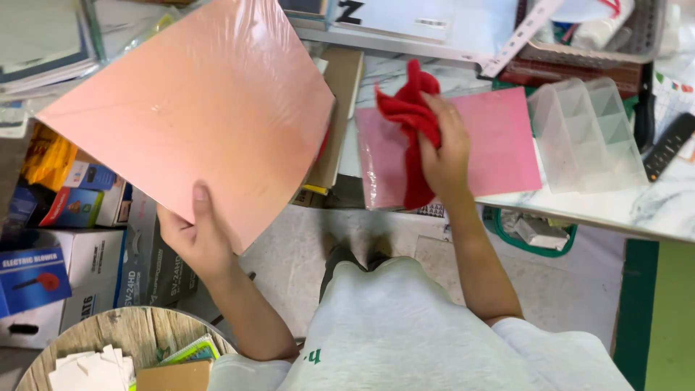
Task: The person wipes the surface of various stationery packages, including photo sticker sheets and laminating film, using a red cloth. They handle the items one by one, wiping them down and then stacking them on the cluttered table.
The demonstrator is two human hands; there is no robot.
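My left hand (pixel 194 235) grips the lower corner of a large salmon-pink sheet (pixel 195 119) wrapped in clear plastic and holds it up, tilted, above the boxes at the left. My right hand (pixel 443 148) is closed on a bunched red cloth (pixel 410 116), pressing it against a second, brighter pink wrapped sheet (pixel 499 141) that lies flat on the marble-patterned table (pixel 651 206) and overhangs its front edge.
A clear plastic divided organiser (pixel 588 134) stands right of the flat sheet, with a black remote (pixel 670 145) beyond it. Cardboard boxes (pixel 79 271) pile up at the left. A round wooden stool (pixel 119 347) holding paper pieces sits bottom left; a green basket (pixel 536 235) is under the table.
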